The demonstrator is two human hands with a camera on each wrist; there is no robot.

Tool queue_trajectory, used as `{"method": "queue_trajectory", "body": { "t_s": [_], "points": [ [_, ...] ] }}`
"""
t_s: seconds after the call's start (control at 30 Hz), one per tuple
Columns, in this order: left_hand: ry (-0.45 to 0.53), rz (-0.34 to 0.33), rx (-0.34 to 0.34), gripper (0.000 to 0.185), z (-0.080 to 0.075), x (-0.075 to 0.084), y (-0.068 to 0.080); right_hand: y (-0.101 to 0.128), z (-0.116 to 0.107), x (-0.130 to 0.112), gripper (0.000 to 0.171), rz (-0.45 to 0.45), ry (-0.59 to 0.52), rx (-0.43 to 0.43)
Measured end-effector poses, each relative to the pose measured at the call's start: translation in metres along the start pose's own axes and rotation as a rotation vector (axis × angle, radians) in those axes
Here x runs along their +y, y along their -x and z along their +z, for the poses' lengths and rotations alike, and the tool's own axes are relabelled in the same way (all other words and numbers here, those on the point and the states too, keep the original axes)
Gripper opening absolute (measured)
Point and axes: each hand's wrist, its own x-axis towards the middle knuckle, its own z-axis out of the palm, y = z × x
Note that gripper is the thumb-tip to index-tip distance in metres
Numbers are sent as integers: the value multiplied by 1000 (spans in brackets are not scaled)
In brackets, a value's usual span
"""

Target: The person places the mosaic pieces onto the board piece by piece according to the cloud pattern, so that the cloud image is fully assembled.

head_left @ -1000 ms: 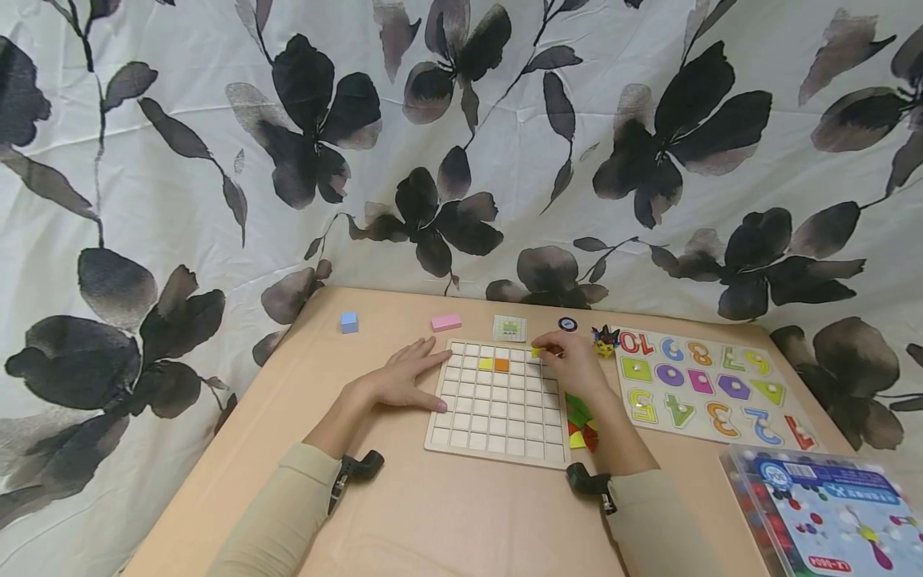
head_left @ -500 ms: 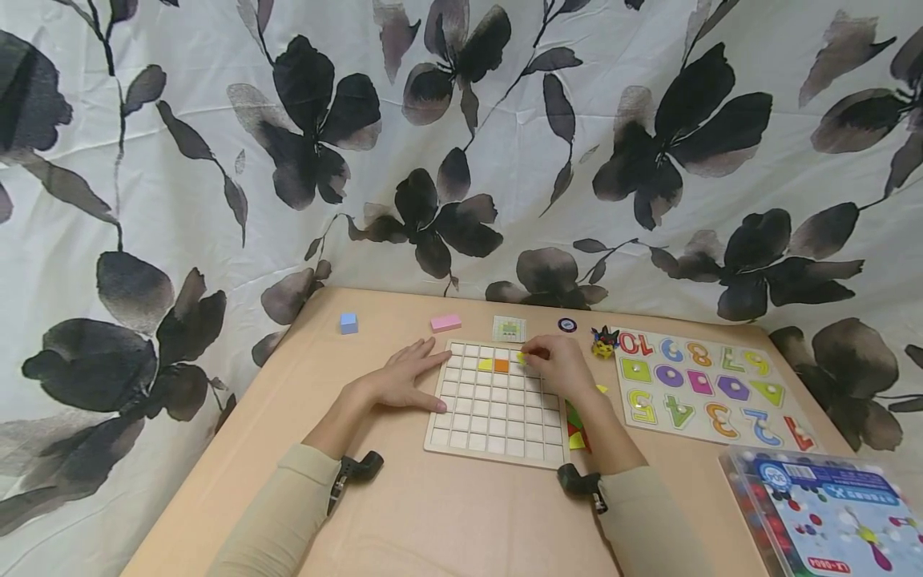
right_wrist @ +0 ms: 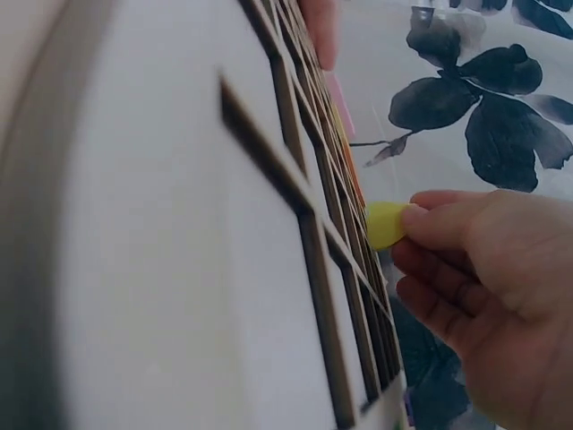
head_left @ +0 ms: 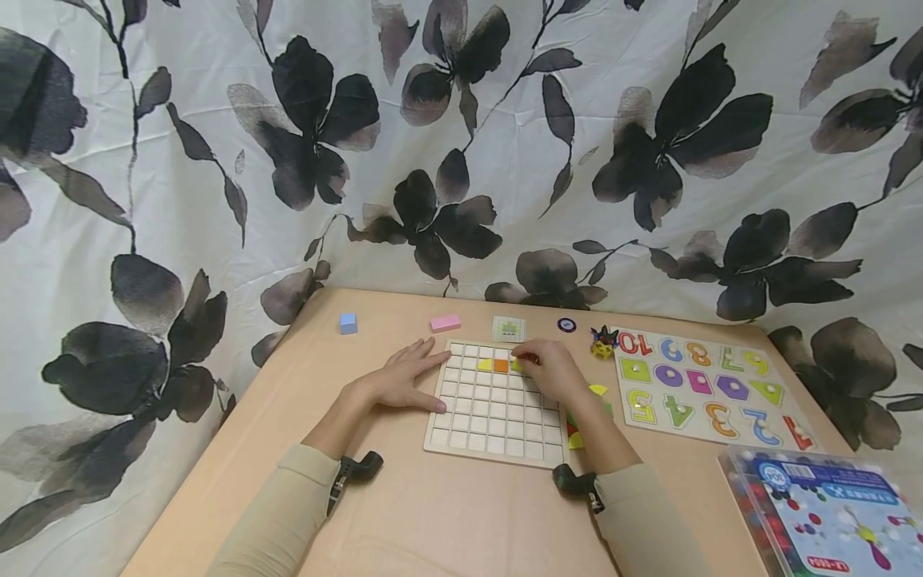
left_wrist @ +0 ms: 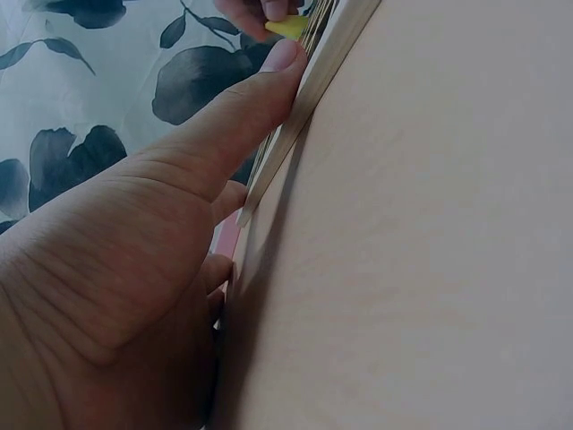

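A wooden grid board (head_left: 497, 417) lies in the middle of the table, with a yellow tile (head_left: 485, 365) and an orange tile (head_left: 501, 365) in its second row. My right hand (head_left: 548, 367) pinches a small yellow-green tile (right_wrist: 385, 224) and holds it over the cell just right of the orange tile. My left hand (head_left: 404, 378) lies flat on the table, fingers straight, pressing against the board's left edge (left_wrist: 295, 116). In the left wrist view the yellow-green tile (left_wrist: 286, 27) shows at the top.
A number puzzle board (head_left: 707, 385) lies to the right, a plastic box (head_left: 822, 513) at the front right. Loose coloured tiles (head_left: 580, 429) lie beside the grid board. A blue cube (head_left: 349, 322), a pink block (head_left: 445, 322), a small card (head_left: 509, 328) and a small figure (head_left: 602, 342) sit further back.
My right hand has moved left along the board's top rows with the yellow-green tile, from near the right edge to beside the orange tile. My left hand has stayed still.
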Motion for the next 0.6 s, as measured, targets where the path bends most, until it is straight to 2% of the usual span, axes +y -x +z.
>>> {"method": "queue_trajectory", "body": {
  "t_s": [0.33,0.6],
  "points": [
    [-5,1,-11,109,-3,-3,-2,-3,6,7,17,5,-53,4],
    [-3,1,-10,108,-5,-4,-3,-3,4,3,23,10,25,-66]
  ]
}}
